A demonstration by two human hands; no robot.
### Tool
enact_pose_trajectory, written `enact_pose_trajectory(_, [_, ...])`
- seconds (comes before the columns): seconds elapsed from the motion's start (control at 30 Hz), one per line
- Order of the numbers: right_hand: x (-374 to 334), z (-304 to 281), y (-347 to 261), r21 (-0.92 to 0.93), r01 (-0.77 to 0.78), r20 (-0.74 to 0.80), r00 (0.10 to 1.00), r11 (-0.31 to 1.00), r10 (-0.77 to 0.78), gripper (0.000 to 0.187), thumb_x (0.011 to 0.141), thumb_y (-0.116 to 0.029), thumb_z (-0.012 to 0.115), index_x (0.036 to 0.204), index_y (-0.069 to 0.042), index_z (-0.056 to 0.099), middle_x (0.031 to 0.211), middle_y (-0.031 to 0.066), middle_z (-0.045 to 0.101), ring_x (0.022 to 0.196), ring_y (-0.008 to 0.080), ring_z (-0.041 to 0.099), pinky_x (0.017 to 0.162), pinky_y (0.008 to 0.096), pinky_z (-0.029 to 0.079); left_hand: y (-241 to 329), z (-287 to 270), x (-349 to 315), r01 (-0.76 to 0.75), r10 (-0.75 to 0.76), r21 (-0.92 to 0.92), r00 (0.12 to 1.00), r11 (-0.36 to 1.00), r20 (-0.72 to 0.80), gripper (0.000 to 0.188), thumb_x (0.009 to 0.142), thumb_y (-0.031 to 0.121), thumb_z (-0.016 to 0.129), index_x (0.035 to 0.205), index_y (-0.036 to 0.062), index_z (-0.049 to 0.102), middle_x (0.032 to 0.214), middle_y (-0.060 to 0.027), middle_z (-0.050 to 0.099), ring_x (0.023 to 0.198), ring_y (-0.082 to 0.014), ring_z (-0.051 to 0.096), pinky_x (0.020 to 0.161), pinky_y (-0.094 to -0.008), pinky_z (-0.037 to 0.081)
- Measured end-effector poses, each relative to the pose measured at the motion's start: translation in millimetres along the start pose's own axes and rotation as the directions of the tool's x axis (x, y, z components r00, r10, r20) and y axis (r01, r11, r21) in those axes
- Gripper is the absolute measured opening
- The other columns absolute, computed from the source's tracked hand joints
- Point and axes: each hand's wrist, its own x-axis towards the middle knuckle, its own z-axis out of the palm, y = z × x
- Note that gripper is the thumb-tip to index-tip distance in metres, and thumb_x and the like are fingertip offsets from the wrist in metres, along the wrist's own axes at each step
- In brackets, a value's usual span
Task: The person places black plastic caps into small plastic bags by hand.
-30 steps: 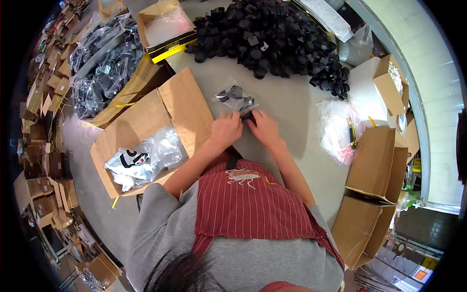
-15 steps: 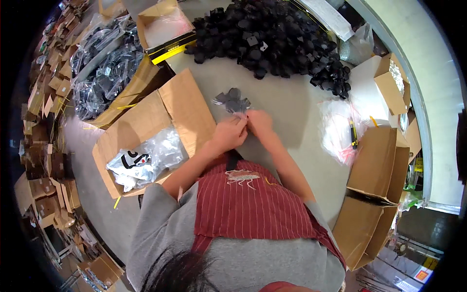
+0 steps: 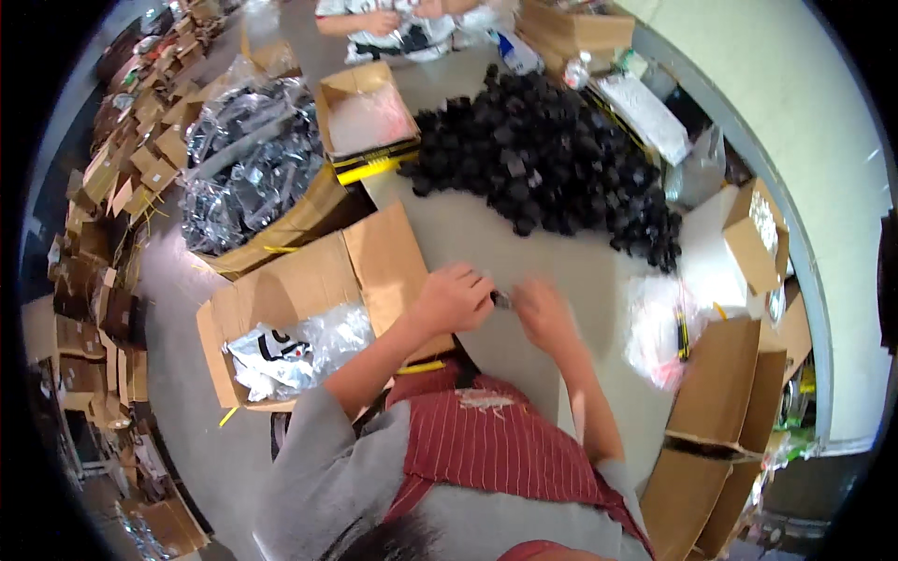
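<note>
Both my hands are above the grey table point(image 3: 599, 323), close in front of my red striped apron. My left hand point(image 3: 454, 297) is closed around a small clear bag of black pieces point(image 3: 500, 299). Only a dark bit of this bag shows between my hands; fingers hide the rest. On its other side is my right hand point(image 3: 541, 313), bent toward the bag and smeared by motion, so its grip is unclear. Beyond them spreads a big heap of black plastic pieces point(image 3: 552, 154). To the left, an open cardboard box point(image 3: 290, 276) holds crumpled clear and white plastic bags point(image 3: 299, 355).
A large carton of bagged dark parts point(image 3: 248, 168) stands at far left, beside a small box of clear bags point(image 3: 369, 117). Clear bags point(image 3: 655, 332) and a black-yellow cutter point(image 3: 682, 335) lie right, near open cartons point(image 3: 716, 383). Another person's hands point(image 3: 379, 22) show at the far end.
The view has tilted up, bringing a person's hands in at the top. My hands have drawn slightly apart. The bag, spread out beyond my fingers before, is now mostly hidden between them.
</note>
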Motion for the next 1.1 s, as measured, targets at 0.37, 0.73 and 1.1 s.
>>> enact_pose_trajectory(0.37, [-11, -51, -44, 0.208, -0.166, -0.103, 0.976, 0.964, 0.191, 0.016, 0.073, -0.008, 0.077, 0.083, -0.005, 0.064, 0.088, 0.0079, 0.063, 0.082, 0.0285, 0.060, 0.075, 0.0397, 0.048, 6, 20, -33, 0.577, -0.223, -0.732, 0.816, 0.363, 0.533, 0.037, 0.088, 0.029, 0.074, 0.115, 0.0075, 0.062, 0.106, -0.0057, 0.070, 0.097, -0.0145, 0.064, 0.087, -0.0313, 0.051])
enact_pose_trajectory(0.73, [-8, -57, -61, 0.385, -0.324, -0.044, 0.929, 0.864, 0.368, 0.011, 0.078, -0.004, 0.073, 0.083, -0.004, 0.064, 0.094, 0.0104, 0.068, 0.088, 0.0293, 0.064, 0.079, 0.0376, 0.049, 24, 23, -32, 0.498, -0.318, -0.629, 0.867, 0.597, 0.383, 0.018, 0.091, 0.023, 0.069, 0.104, 0.0101, 0.068, 0.092, -0.0067, 0.072, 0.083, -0.0203, 0.069, 0.074, -0.0336, 0.054])
enact_pose_trajectory(1.1, [-10, -54, -76, 0.434, -0.400, -0.005, 0.895, 0.807, 0.446, 0.021, 0.081, -0.001, 0.069, 0.100, -0.003, 0.061, 0.098, 0.0126, 0.063, 0.090, 0.0311, 0.061, 0.080, 0.0386, 0.049, 36, 30, -36, 0.375, -0.296, -0.515, 0.926, 0.771, 0.233, 0.012, 0.089, 0.016, 0.066, 0.099, 0.0096, 0.066, 0.082, -0.0085, 0.066, 0.072, -0.0280, 0.064, 0.063, -0.0387, 0.052])
